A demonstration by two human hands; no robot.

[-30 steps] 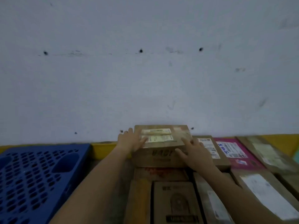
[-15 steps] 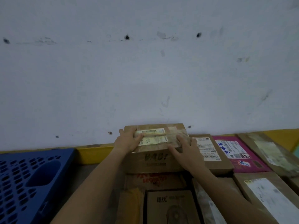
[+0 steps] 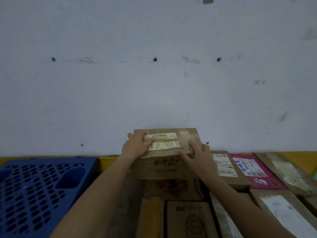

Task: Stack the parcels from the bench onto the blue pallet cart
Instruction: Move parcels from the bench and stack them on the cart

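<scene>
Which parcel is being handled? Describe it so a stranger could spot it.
Right of the blue pallet cart, parcels cover the bench below the white wall. It is the brown carton at the pile's back left, higher than its flat neighbours. Only it has two pale label strips on top and the left hand and right hand on it.

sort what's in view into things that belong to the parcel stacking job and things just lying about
Job: taped cardboard box, gripped by left hand and right hand; blue pallet cart; pink parcel and white-labelled brown parcel waiting beside it.
Just there: white wall with small holes; yellow strip along its foot.
</scene>
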